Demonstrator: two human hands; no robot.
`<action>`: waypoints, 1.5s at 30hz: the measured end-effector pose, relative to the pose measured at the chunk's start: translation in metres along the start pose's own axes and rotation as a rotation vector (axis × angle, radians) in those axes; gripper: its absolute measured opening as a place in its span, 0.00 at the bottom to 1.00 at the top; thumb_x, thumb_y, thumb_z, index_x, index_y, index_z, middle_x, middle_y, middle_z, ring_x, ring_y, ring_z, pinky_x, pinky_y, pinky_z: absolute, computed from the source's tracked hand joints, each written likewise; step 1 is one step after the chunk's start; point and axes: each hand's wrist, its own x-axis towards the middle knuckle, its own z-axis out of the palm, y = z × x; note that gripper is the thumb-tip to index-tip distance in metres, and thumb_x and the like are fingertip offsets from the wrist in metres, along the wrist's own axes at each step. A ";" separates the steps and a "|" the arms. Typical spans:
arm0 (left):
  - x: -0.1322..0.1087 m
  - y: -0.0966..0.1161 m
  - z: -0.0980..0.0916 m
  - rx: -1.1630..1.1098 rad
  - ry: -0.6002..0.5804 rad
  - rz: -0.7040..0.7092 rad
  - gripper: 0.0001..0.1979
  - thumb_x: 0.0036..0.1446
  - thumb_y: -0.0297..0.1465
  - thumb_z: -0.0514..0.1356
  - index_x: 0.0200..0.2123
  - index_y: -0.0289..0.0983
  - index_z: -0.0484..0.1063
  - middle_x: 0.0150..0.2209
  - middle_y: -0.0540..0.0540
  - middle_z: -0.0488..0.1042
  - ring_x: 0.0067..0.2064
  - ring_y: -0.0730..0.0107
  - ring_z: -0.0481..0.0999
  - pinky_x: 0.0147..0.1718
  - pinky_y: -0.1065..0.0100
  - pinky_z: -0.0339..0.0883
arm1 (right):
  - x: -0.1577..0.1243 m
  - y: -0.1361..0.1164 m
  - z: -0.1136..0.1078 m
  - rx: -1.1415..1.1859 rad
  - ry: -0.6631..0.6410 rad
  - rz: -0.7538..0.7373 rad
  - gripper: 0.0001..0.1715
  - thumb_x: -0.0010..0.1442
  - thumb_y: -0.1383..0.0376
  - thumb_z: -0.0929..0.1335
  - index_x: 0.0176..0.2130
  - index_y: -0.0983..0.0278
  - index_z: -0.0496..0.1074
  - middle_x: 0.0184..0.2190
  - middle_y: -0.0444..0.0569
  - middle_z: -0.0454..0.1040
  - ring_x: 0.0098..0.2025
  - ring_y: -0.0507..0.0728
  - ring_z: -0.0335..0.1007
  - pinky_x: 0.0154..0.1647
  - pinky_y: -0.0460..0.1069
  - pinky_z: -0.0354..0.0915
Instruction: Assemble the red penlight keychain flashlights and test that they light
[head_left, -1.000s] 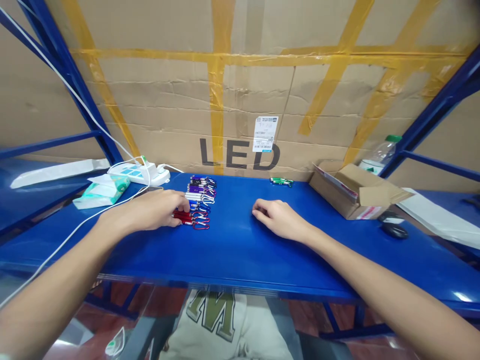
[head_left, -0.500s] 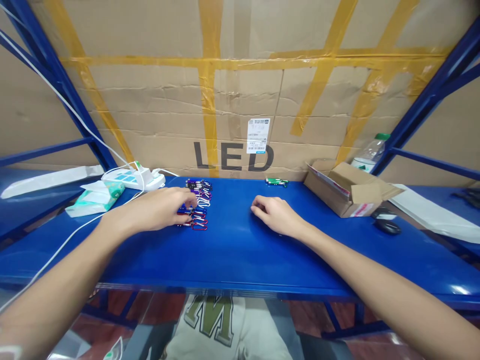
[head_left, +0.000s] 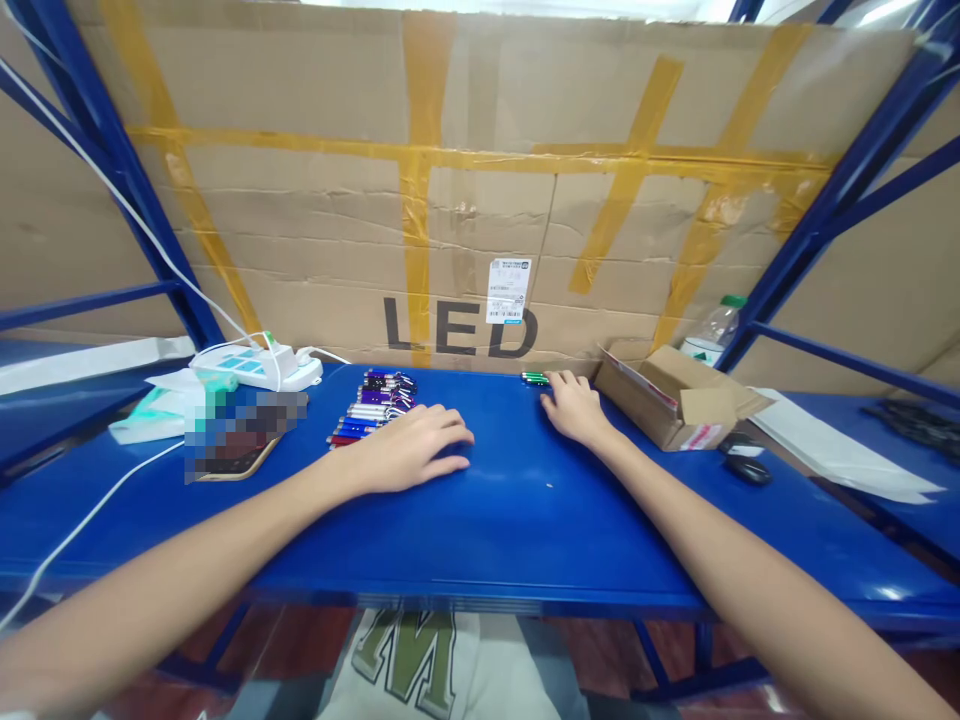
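Note:
My left hand [head_left: 412, 447] is open, fingers apart and pointing right, low over the blue table. It covers the right-hand ends of the nearest pieces in a column of slim pen-like metal keychains [head_left: 367, 410]. These lie side by side in black, purple, silver, blue and red; clips show at the far ones. At the back of the table, my right hand [head_left: 574, 405] reaches over the right ends of a few green pen-like keychains [head_left: 534, 379]. Its fingertips rest at them and its thumb is spread apart. The covered clip ends are hidden.
An open cardboard box [head_left: 675, 395] stands right of my right hand, with a black mouse [head_left: 746, 469] before it and a bottle [head_left: 712, 330] behind. At left are a power strip [head_left: 300, 372], a tissue pack [head_left: 150, 425] and a partly blurred phone [head_left: 240, 455]. Cardboard [head_left: 315, 250] backs the table.
My left hand has moved right and toward me, off the column of keychains, and its fingers have opened. My right hand has gone forward to the green ones. The phone has come into sight.

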 end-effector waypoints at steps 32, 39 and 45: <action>0.002 0.013 0.003 -0.243 -0.018 -0.030 0.23 0.79 0.47 0.50 0.58 0.42 0.77 0.60 0.42 0.76 0.60 0.56 0.75 0.62 0.56 0.64 | 0.021 0.021 0.018 0.012 -0.012 -0.114 0.26 0.75 0.67 0.59 0.65 0.56 0.74 0.64 0.57 0.75 0.66 0.69 0.66 0.64 0.65 0.59; -0.002 0.009 0.003 -0.221 -0.034 -0.030 0.21 0.78 0.47 0.53 0.58 0.41 0.78 0.61 0.42 0.76 0.61 0.55 0.75 0.63 0.56 0.64 | 0.016 0.010 0.004 0.049 -0.019 -0.234 0.15 0.74 0.66 0.66 0.55 0.59 0.78 0.55 0.56 0.79 0.58 0.65 0.74 0.56 0.56 0.65; -0.004 0.000 0.004 -0.189 -0.011 -0.039 0.21 0.78 0.47 0.53 0.56 0.41 0.79 0.58 0.42 0.77 0.59 0.55 0.76 0.63 0.55 0.64 | 0.005 -0.006 -0.002 0.133 -0.077 -0.414 0.10 0.73 0.64 0.69 0.52 0.58 0.78 0.52 0.51 0.81 0.56 0.61 0.76 0.57 0.53 0.68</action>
